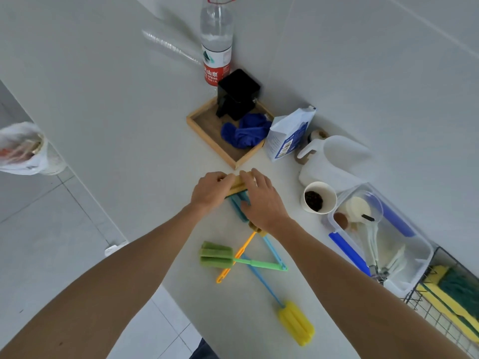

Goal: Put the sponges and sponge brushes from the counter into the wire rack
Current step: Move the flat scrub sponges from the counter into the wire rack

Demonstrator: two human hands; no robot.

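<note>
Both hands meet on the counter (145, 151): the left hand (210, 190) and right hand (261, 200) pinch a yellow sponge (237, 183) above a teal brush (239, 204); it looks light and squashy, best gripped by its long edges.
</note>
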